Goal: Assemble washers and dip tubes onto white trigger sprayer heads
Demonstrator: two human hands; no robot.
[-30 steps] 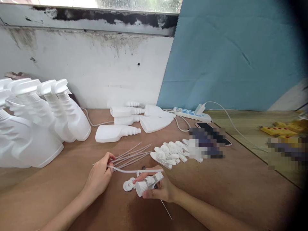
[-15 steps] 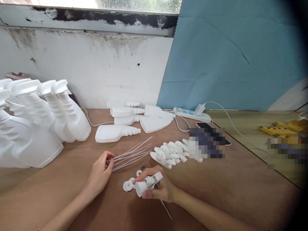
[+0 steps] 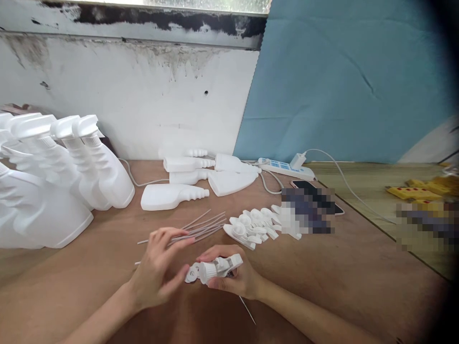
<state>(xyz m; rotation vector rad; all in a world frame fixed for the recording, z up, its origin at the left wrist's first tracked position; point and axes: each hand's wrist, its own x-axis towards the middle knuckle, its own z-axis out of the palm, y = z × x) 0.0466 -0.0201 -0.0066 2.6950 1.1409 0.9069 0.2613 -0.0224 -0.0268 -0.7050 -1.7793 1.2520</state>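
My right hand [image 3: 238, 274] is closed around a white trigger spray head [image 3: 211, 271], its ribbed collar pointing left. Below that hand a thin rod [image 3: 247, 310] sticks out; its upper end is hidden. My left hand [image 3: 159, 270] has its fingers apart and holds nothing I can see. Its thumb tip is close to a few flat white washers [image 3: 191, 274]; whether it touches them I cannot tell. Beneath and behind the left fingers, thin white dip tubes [image 3: 211, 227] lie in a loose bundle on the brown table [image 3: 304, 272].
Several white spray-head parts [image 3: 251, 227] lie in a row beyond my right hand. White bottles [image 3: 172, 197] lie on their sides farther back. Bottles with spray heads [image 3: 111, 172] stand at left. A power strip [image 3: 283, 168], cable and phone [image 3: 311, 191] sit at back right.
My left hand has let go of the dip tubes and moved right and nearer, its fingers spreading beside the washers. The right hand keeps the spray head in nearly the same place.
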